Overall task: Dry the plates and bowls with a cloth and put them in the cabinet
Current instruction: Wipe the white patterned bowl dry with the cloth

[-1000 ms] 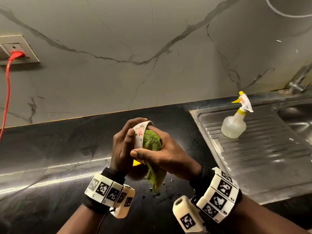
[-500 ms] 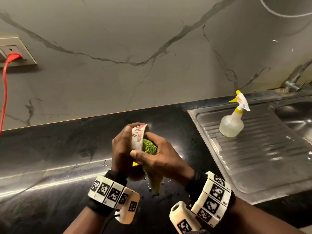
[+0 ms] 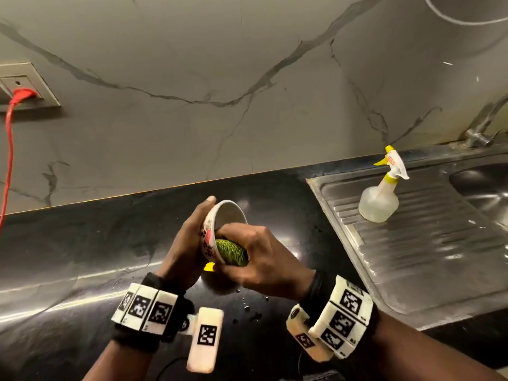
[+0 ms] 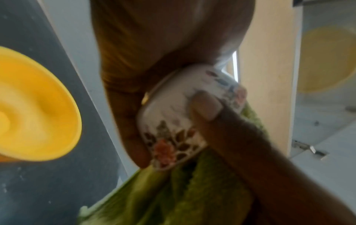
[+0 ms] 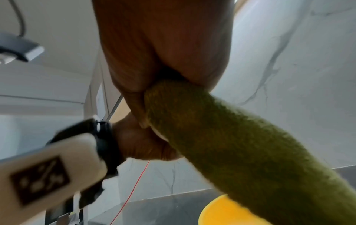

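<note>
A small white bowl (image 3: pixel 220 218) with a flower pattern is held tilted above the black counter, its mouth facing up and right. My left hand (image 3: pixel 189 243) grips it from the outside, fingers round its base and wall (image 4: pixel 173 121). A green cloth (image 3: pixel 231 253) is bunched in my right hand (image 3: pixel 253 257), which presses it against the bowl's lower rim with the thumb on the outer wall (image 4: pixel 206 106). The cloth (image 5: pixel 231 144) hangs down from that fist. A yellow bowl (image 4: pixel 32 106) sits on the counter under my hands, a sliver of it showing in the head view (image 3: pixel 209 267).
A steel sink drainboard (image 3: pixel 439 257) lies to the right with a spray bottle (image 3: pixel 380 196) standing on it and a tap (image 3: pixel 478 133) behind. A red cable (image 3: pixel 9 149) hangs from a wall socket at far left. Water drops (image 3: pixel 253 312) dot the black counter (image 3: pixel 82 243).
The bowl has turned so its inside now shows. The cloth has shifted from filling the bowl down to its lower rim, with my right hand following.
</note>
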Demonstrator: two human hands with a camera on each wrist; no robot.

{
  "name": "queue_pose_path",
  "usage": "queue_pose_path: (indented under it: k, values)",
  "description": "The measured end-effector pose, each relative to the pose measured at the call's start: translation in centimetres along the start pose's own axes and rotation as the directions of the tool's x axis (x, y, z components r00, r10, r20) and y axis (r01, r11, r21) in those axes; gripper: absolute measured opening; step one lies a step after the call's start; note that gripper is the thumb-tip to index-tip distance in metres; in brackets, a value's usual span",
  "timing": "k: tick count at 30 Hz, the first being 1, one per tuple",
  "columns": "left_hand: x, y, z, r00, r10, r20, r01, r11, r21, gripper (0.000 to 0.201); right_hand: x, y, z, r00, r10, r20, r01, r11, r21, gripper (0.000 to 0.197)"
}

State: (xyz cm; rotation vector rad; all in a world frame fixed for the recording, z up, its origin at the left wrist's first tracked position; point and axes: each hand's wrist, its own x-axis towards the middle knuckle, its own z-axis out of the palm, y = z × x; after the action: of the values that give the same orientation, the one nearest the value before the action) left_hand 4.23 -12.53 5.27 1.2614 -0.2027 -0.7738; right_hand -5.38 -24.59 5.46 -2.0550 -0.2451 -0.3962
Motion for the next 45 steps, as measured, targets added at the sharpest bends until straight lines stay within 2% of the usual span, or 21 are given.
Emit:
queue_pose_path:
  k: [3, 8, 10, 13, 14, 16, 18, 20, 22, 23, 24, 26, 28, 30, 33, 35, 38, 40, 42, 43, 45]
  values:
    - [-0.2, -0.1, 0.6, 0.998, 0.022, -0.065, -0.026, 0.998, -0.057, 0.053, -0.3, 0.0, 0.7, 0.998, 0.071, 0.0, -0.07, 0.993, 0.091, 0.028]
    - [-0.5, -1.6, 1.7, 0.953, 0.281, -0.113, -0.283, 0.959, -0.003, 0.045, -0.3, 0.2, 0.2, 0.984, 0.173, 0.034, -0.176, 0.97, 0.167, 0.035]
    - [-0.2, -2.5, 1.4, 0.893, 0.431, -0.13, -0.419, 0.902, 0.106, 0.041, -0.3, 0.3, 0.2, 0.975, 0.221, 0.036, -0.223, 0.946, 0.234, 0.038]
    - [0.3, -3.7, 0.9, 0.722, 0.69, -0.054, -0.649, 0.701, 0.294, 0.04, -0.3, 0.3, 0.2, 0.959, 0.279, 0.052, -0.276, 0.871, 0.405, 0.046]
    - [0.4, -3.8, 0.8, 0.67, 0.742, -0.02, -0.697, 0.638, 0.326, 0.041, -0.2, 0.3, 0.2, 0.955, 0.29, 0.058, -0.283, 0.839, 0.464, 0.046]
    - [0.7, -3.9, 0.6, 0.625, 0.78, 0.004, -0.728, 0.582, 0.363, 0.042, -0.2, 0.4, 0.3, 0.953, 0.299, 0.056, -0.282, 0.798, 0.533, 0.045]
    - [0.9, -3.7, 0.3, 0.649, 0.76, 0.02, -0.701, 0.588, 0.404, 0.042, -0.1, 0.5, 0.3, 0.959, 0.284, 0.007, -0.251, 0.836, 0.487, 0.044]
    - [0.8, -3.0, 0.3, 0.746, 0.666, 0.017, -0.606, 0.669, 0.431, 0.043, 0.0, 0.6, 0.0, 0.965, 0.257, -0.049, -0.22, 0.897, 0.382, 0.041]
    - [0.6, -1.5, 0.5, 0.908, 0.417, -0.032, -0.388, 0.868, 0.309, 0.041, -0.2, 0.6, -0.2, 0.976, 0.213, -0.054, -0.19, 0.942, 0.276, 0.035]
    - [0.5, -0.8, 0.6, 0.968, 0.246, -0.05, -0.232, 0.952, 0.202, 0.042, -0.4, 0.6, -0.2, 0.983, 0.182, -0.035, -0.171, 0.96, 0.22, 0.032]
    - [0.5, -0.4, 0.5, 0.994, 0.101, -0.049, -0.094, 0.988, 0.124, 0.043, -0.6, 0.5, 0.1, 0.988, 0.157, -0.013, -0.152, 0.972, 0.178, 0.03]
    - [0.4, -0.1, 0.6, 0.997, -0.021, -0.08, 0.026, 0.997, 0.066, 0.043, -0.8, 0.2, 0.7, 0.99, 0.142, -0.001, -0.14, 0.976, 0.169, 0.028]
    - [0.4, -0.2, 1.2, 0.994, 0.035, -0.106, -0.037, 0.999, -0.012, 0.044, -0.6, -0.2, 1.0, 0.983, 0.183, -0.02, -0.173, 0.957, 0.231, 0.03]
    - [0.4, -0.3, 1.6, 0.972, 0.191, -0.137, -0.191, 0.981, 0.013, 0.044, -0.3, -0.4, 1.0, 0.971, 0.237, -0.018, -0.223, 0.933, 0.281, 0.035]
    - [0.8, -1.0, 1.4, 0.879, 0.451, -0.158, -0.417, 0.885, 0.206, 0.038, -0.2, -0.4, 1.0, 0.957, 0.291, 0.002, -0.271, 0.89, 0.366, 0.041]
    - [1.0, -1.9, 1.0, 0.798, 0.587, -0.139, -0.528, 0.791, 0.308, 0.041, 0.0, -0.4, 0.7, 0.944, 0.328, 0.039, -0.299, 0.799, 0.522, 0.045]
    - [0.8, -2.9, 1.0, 0.676, 0.731, -0.093, -0.669, 0.661, 0.34, 0.037, 0.4, -0.3, 0.3, 0.929, 0.352, 0.114, -0.336, 0.672, 0.66, 0.044]
    - [0.8, -3.6, 0.8, 0.625, 0.778, -0.062, -0.701, 0.594, 0.393, 0.036, 0.4, 0.0, 0.4, 0.92, 0.366, 0.139, -0.367, 0.685, 0.629, 0.046]
    - [1.1, -4.1, 0.1, 0.669, 0.742, -0.045, -0.641, 0.606, 0.471, 0.037, 0.4, 0.3, 0.6, 0.926, 0.367, 0.087, -0.36, 0.79, 0.497, 0.049]
    - [1.2, -3.9, -0.1, 0.741, 0.668, -0.07, -0.567, 0.679, 0.465, 0.039, 0.4, 0.4, 0.5, 0.934, 0.353, 0.049, -0.342, 0.848, 0.405, 0.047]
    - [1.0, -2.7, 0.0, 0.923, 0.363, -0.128, -0.312, 0.9, 0.304, 0.05, 0.3, 0.5, 0.0, 0.952, 0.305, 0.017, -0.3, 0.922, 0.243, 0.038]
